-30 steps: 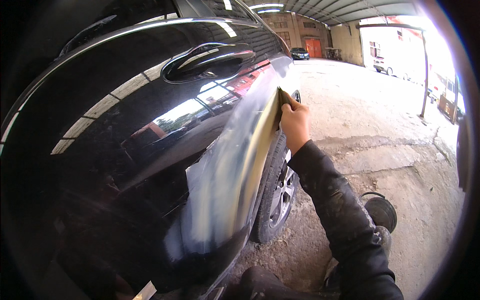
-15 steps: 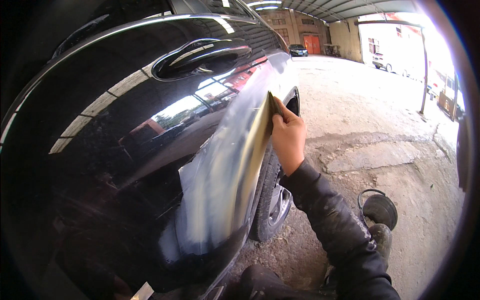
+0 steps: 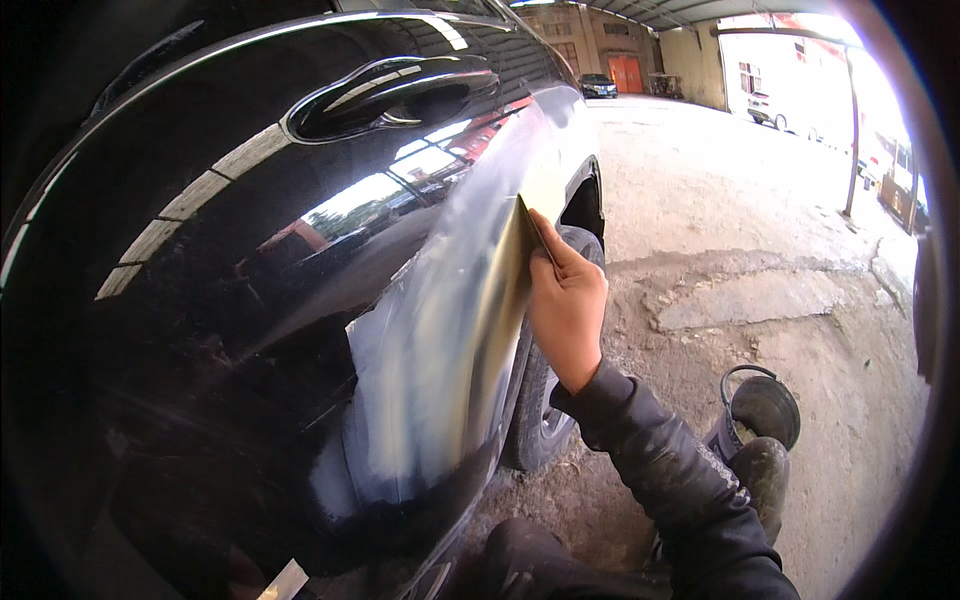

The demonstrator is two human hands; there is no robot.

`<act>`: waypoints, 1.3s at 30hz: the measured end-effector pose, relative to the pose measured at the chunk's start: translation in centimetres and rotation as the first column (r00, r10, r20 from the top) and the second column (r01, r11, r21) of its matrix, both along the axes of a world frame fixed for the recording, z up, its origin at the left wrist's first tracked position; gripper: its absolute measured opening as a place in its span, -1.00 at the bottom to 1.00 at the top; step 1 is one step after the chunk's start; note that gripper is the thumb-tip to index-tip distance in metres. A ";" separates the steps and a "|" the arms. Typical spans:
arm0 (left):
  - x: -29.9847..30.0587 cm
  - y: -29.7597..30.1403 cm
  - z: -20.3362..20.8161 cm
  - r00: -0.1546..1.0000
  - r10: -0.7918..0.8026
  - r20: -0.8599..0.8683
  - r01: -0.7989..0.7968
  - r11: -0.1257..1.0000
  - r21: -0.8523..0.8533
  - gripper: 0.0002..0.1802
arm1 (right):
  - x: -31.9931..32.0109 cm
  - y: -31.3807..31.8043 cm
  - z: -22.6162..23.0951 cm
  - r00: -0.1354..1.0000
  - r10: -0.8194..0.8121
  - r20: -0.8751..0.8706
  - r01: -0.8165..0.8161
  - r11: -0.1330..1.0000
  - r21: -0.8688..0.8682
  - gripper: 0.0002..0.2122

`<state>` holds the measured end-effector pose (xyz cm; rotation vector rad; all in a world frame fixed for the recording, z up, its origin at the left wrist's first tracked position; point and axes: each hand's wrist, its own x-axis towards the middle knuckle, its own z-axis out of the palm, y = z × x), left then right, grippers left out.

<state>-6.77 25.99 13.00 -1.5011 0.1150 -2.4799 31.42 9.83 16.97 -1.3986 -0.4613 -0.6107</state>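
Sheet in right fingers; against car

From here the floor looks rough and cracked; the black car stands on it on its tyre, a dark bucket nearby, another car far back.

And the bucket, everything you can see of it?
The bucket is dark, round and open-mouthed, apparently plastic, with a curved handle arching past its rim. It sits on rough ground, right of the right forearm. Something pale seems to show inside. What looks like a boot hides part of its lower side; contact can't be judged.
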 end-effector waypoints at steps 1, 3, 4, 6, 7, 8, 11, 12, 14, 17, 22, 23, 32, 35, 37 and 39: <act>0.0 0.0 -0.1 0.981 0.172 0.086 -0.164 0.982 -0.095 -0.49 | -0.4 0.1 -0.2 1.000 0.006 0.010 -0.006 1.000 0.007 -0.58; 0.0 0.0 -0.1 0.993 -0.109 -0.038 0.111 0.993 0.033 -0.49 | -1.0 0.3 -0.6 0.999 0.011 0.033 -0.012 1.000 0.015 -0.58; 0.0 0.1 0.0 0.964 -0.242 -0.113 0.252 0.964 0.081 -0.49 | -1.3 0.4 -0.9 0.999 0.010 0.037 -0.010 1.000 0.004 -0.59; 0.2 0.1 0.5 0.922 -0.319 -0.220 0.348 0.931 0.112 -0.49 | -1.7 0.5 -1.5 0.998 -0.002 0.061 0.003 1.000 -0.015 -0.58; 0.3 0.1 0.7 0.895 -0.352 -0.275 0.397 0.910 0.124 -0.49 | -1.9 0.5 -1.8 0.996 0.000 0.084 0.001 1.000 -0.017 -0.58; 0.4 0.1 0.9 0.889 -0.370 -0.270 0.413 0.902 0.123 -0.49 | -2.0 0.7 -2.1 0.992 0.006 0.122 -0.005 1.000 -0.007 -0.56; 0.4 0.3 0.5 0.886 -0.398 -0.238 0.434 0.893 0.120 -0.49 | -2.6 0.8 -3.2 0.984 0.022 0.179 -0.021 1.000 -0.011 -0.54; 0.2 0.4 0.1 0.895 -0.390 -0.217 0.421 0.900 0.118 -0.49 | -2.9 0.8 -3.5 0.982 0.029 0.188 -0.026 0.999 -0.019 -0.53; -0.4 1.0 -1.0 0.912 -0.373 -0.171 0.395 0.912 0.115 -0.50 | -3.2 0.9 -4.2 0.975 0.023 0.223 -0.017 0.999 -0.028 -0.52; -1.4 2.0 -2.8 0.999 -0.042 0.019 0.041 0.999 0.032 -0.52 | -3.9 0.9 -5.2 0.963 0.015 0.268 0.001 0.998 -0.060 -0.49; -1.3 1.7 -3.3 0.968 -0.241 0.077 0.239 0.970 0.032 -0.55 | -4.9 0.7 -6.8 0.947 0.003 0.320 0.033 0.994 -0.108 -0.44; -1.1 1.5 -2.9 0.953 -0.304 -0.021 0.304 0.950 0.074 -0.56 | -5.1 0.7 -7.1 0.944 0.003 0.329 0.037 0.993 -0.115 -0.44; 0.2 0.5 -1.5 0.908 -0.380 -0.175 0.403 0.908 0.117 -0.56 | -6.5 0.8 -9.7 0.899 -0.009 0.438 0.096 0.979 -0.178 -0.45; 0.0 0.5 -1.6 0.893 -0.406 -0.196 0.431 0.897 0.103 -0.57 | -6.9 0.9 -10.6 0.879 -0.013 0.477 0.113 0.977 -0.181 -0.47; -0.2 0.5 -1.8 0.878 -0.440 -0.189 0.461 0.883 0.087 -0.57 | -7.1 0.9 -11.2 0.864 -0.011 0.504 0.124 0.974 -0.191 -0.48; -0.7 0.8 -2.3 0.883 -0.441 -0.163 0.458 0.884 0.091 -0.58 | -7.4 0.8 -11.9 0.849 -0.001 0.528 0.132 0.969 -0.210 -0.50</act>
